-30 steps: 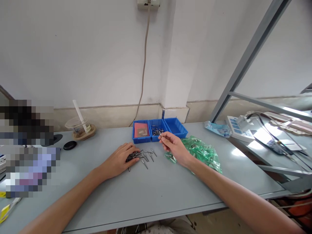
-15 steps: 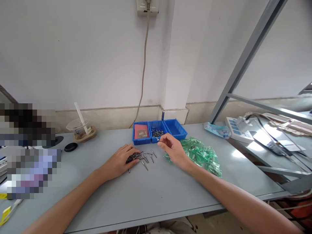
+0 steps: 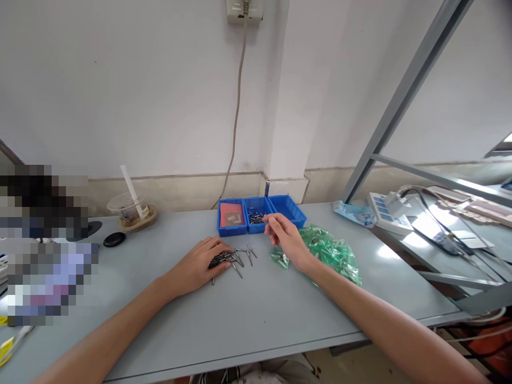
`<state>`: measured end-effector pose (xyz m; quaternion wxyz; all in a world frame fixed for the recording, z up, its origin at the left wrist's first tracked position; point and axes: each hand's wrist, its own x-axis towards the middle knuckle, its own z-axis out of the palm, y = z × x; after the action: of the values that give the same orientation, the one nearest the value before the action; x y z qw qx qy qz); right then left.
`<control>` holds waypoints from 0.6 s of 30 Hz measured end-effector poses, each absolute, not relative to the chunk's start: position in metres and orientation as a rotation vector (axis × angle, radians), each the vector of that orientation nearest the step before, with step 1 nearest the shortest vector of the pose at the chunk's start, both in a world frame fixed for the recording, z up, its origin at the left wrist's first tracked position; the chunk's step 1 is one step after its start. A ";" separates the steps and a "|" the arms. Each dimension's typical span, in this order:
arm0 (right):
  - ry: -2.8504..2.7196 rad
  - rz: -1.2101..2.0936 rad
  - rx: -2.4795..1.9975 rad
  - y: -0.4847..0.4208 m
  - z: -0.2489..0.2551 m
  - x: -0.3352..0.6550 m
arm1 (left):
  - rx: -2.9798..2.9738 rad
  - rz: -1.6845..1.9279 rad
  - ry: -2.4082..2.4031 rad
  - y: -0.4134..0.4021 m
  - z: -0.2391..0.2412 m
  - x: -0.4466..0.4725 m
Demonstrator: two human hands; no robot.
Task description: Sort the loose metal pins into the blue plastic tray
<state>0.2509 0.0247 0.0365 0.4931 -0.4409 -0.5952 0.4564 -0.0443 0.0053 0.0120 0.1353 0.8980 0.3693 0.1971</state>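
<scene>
My left hand (image 3: 203, 260) rests on the table with its fingers curled round a heap of slim metal pins (image 3: 224, 257). Several more pins (image 3: 237, 271) lie loose just right of it. Over the front of the middle blue bin (image 3: 256, 215), which has similar metal pins inside, hovers my right hand (image 3: 286, 237). Its thumb and forefinger are pinched together; whatever is between them is too small to make out. Green plastic bags (image 3: 330, 255) with metal parts in them lie under and to the right of that hand.
Left of the middle bin, another blue bin (image 3: 232, 231) contains a red packet; the right-hand blue bin (image 3: 288, 207) stands beside it. A plastic cup (image 3: 127, 205) and a black oval object (image 3: 114, 239) are on the left. A power strip (image 3: 390, 214) and metal frame border the right side.
My right hand has shifted slightly right and its fingers have closed more. A small green bag piece now shows beneath it. My left hand stays on the pins.
</scene>
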 end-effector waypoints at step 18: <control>-2.378 0.380 -1.191 0.016 0.018 0.254 | 2.593 0.584 1.095 0.007 0.010 -0.046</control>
<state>0.2541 0.0158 0.0184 0.2256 -0.4318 -0.8623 0.1379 -0.0463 0.0068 0.0105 0.1330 0.8939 0.3776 0.2015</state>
